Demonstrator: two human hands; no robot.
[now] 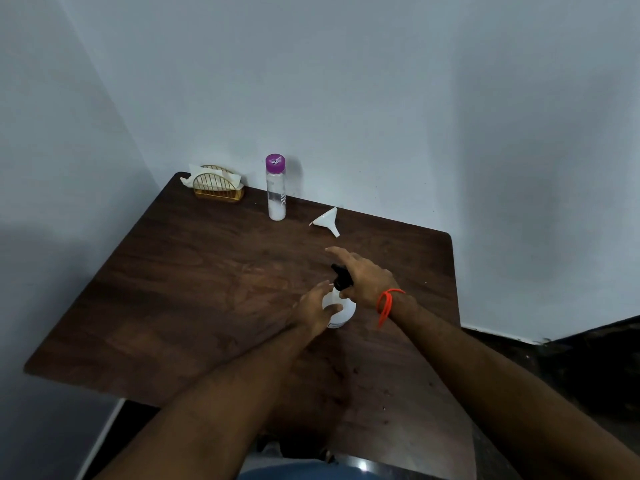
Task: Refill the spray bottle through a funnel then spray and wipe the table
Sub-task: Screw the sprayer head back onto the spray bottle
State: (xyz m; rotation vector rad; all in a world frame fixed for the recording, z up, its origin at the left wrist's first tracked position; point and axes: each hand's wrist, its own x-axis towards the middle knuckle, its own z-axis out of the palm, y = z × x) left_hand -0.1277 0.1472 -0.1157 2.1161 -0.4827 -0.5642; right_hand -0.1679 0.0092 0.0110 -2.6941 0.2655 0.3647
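1. The white spray bottle stands upright on the dark wooden tabletop, and every other place here is given relative to it.
2. The left hand steadies the bottle's round body from its left side; the thumb curls across the front of the body and the fingers reach up toward the neck.
3. The right hand sits over the black spray head, with the lower fingers seemingly wrapped round the head's collar. The forefinger sticks out straight, pointing beyond the bottle. An orange band circles that wrist.
4. Judging by this two-handed hold, the step in hand is unscrewing the spray head, the opening of the refill; nothing has been poured yet.
5. The white funnel lies tipped on its side beyond the bottle, well apart from it. The clear supply bottle, purple cap on, stands farther back and to the left.
6. A gold wire napkin holder with white paper sits far beyond the bottle, at the back left corner.
7. The next move likely calls for twisting the head off while the left hand stops the body turning. After that, the funnel's spout can be set in the open neck.
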